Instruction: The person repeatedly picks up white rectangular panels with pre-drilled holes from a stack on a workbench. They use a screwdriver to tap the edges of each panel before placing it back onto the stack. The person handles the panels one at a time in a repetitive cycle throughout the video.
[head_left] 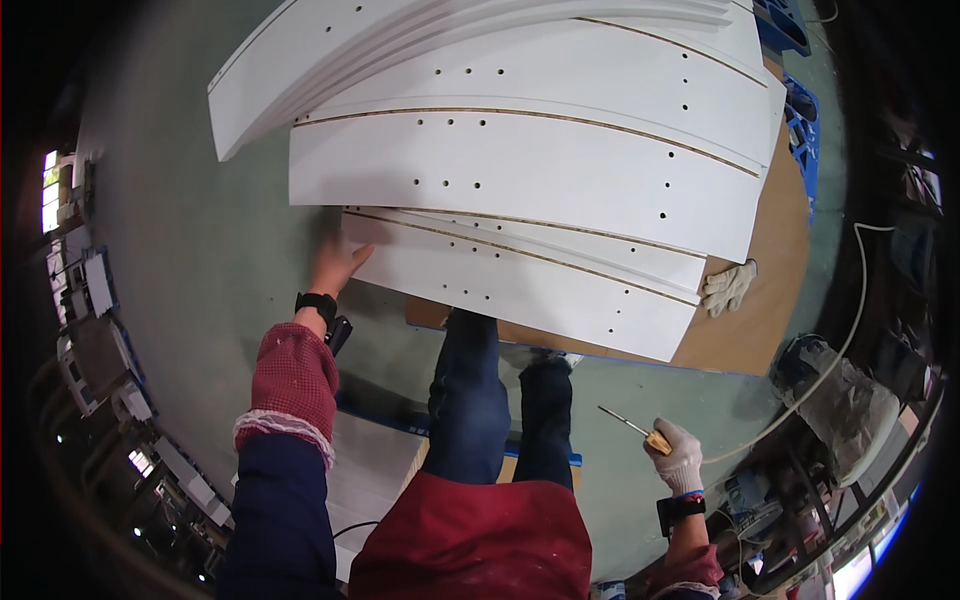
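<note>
My bare left hand (338, 264) is at the left end of the nearest white panel (540, 290). Its thumb stands out toward the panel's edge, while the fingers are smeared by motion, so I cannot tell if they grip it. This panel is long, with a brown groove along it and several small drilled holes. In a white knit glove, my right hand (680, 462) is closed round the yellowish handle of a screwdriver (656, 441). The screwdriver's metal shaft points up and left, over the green floor and apart from the panels.
More grooved white panels (520, 155) lie overlapped beyond, with curved white strips (400, 45) at the far left. Brown board (790, 270) lies beneath them, bearing a loose glove (729, 288). Blue plastic crates (802, 130) show at right. A pale hose (835, 365) runs toward my right hand.
</note>
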